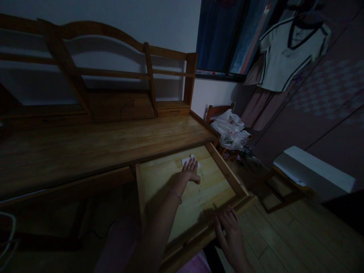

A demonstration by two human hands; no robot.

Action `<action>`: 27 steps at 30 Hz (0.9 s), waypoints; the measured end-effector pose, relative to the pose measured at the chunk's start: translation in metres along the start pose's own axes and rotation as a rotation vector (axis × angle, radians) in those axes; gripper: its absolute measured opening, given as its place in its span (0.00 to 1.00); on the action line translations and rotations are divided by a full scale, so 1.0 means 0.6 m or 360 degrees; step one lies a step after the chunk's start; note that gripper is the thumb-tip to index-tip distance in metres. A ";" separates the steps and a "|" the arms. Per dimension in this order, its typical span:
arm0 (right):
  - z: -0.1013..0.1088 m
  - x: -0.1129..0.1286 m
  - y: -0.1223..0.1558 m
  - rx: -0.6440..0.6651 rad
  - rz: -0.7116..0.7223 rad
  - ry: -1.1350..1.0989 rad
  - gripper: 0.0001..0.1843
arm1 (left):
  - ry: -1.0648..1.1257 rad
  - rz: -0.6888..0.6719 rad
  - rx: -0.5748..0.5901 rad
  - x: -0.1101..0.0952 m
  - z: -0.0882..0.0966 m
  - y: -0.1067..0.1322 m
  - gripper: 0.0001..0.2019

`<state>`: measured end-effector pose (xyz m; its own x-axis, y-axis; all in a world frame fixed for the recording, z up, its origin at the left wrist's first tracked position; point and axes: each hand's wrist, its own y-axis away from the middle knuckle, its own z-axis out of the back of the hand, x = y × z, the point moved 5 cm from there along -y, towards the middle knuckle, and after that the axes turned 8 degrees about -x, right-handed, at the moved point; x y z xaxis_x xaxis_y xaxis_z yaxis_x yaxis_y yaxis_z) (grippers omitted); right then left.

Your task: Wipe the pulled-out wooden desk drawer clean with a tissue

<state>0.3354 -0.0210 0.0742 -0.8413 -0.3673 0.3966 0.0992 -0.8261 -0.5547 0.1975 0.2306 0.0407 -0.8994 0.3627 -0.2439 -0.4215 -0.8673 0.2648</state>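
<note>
A wooden drawer (167, 189) is pulled out from under the desk top. Inside it, my left hand (191, 172) reaches toward the back, a thin bracelet on its wrist. Its fingers are stretched out flat over a small white wipe (186, 162), which looks like tissue or cloth and lies against the drawer bottom. The wipe sticks out beyond the fingertips, and the palm and fingers hide part of it. Small dark marks show on the wood nearby. At the drawer's front right corner, my right hand (229, 229) rests by the front panel, fingers loosely extended and thumb apart.
The wooden desk (113, 142) carries a shelf unit (119, 72) against the wall. Past the drawer, plastic bags (230, 127) lie on a chair. To the right stands a low stool (280, 189) with a white box-like object (315, 167). A shirt (290, 53) hangs above.
</note>
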 end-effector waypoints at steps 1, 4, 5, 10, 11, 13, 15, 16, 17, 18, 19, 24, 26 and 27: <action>0.000 0.000 0.000 0.0004 -0.0002 0.0004 0.08 | -0.0001 0.0011 0.0000 -0.001 0.000 0.000 0.64; -0.001 0.001 0.000 0.0015 0.0003 0.0014 0.08 | -0.0004 0.0029 -0.0005 -0.003 0.000 0.002 0.64; -0.001 0.000 0.000 0.0014 0.0005 0.0014 0.08 | -0.0005 0.0030 -0.0009 -0.004 0.000 0.003 0.63; -0.004 -0.003 0.004 0.0007 0.0007 0.0000 0.07 | -0.0012 0.0028 0.0005 -0.006 0.001 0.006 0.63; -0.005 -0.003 0.004 0.0008 0.0011 -0.0001 0.07 | -0.0014 0.0027 0.0010 -0.006 0.001 0.006 0.62; -0.005 -0.004 0.005 0.0007 0.0019 -0.0003 0.08 | -0.0019 0.0019 0.0009 -0.005 -0.001 0.005 0.62; -0.005 -0.004 0.005 0.0006 0.0026 -0.0006 0.08 | -0.0021 0.0006 -0.0003 -0.003 -0.004 0.002 0.62; -0.004 -0.003 0.005 0.0003 0.0027 -0.0006 0.07 | -0.0021 0.0002 -0.0008 -0.001 -0.005 0.001 0.62; -0.004 -0.003 0.004 -0.0002 0.0027 -0.0006 0.07 | -0.0019 -0.0002 -0.0011 0.000 -0.006 0.000 0.62; -0.003 -0.002 0.004 -0.0009 0.0026 -0.0004 0.07 | -0.0017 -0.0005 -0.0014 0.001 -0.007 -0.001 0.62; -0.002 -0.002 0.003 -0.0017 0.0030 -0.0002 0.08 | -0.0015 -0.0007 -0.0015 0.002 -0.008 -0.002 0.62; 0.002 0.003 -0.002 -0.0063 0.0063 0.0023 0.09 | -0.0006 -0.0041 -0.0017 0.006 -0.014 -0.006 0.63; 0.004 0.005 -0.004 -0.0068 0.0074 0.0037 0.09 | -0.0007 -0.0059 -0.0020 0.009 -0.017 -0.008 0.63; 0.005 0.006 -0.005 -0.0066 0.0079 0.0045 0.10 | -0.0007 -0.0065 -0.0024 0.010 -0.018 -0.009 0.62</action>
<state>0.3337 -0.0213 0.0792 -0.8506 -0.3947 0.3476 0.1193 -0.7885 -0.6033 0.1958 0.2335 0.0275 -0.8820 0.3995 -0.2501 -0.4563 -0.8566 0.2409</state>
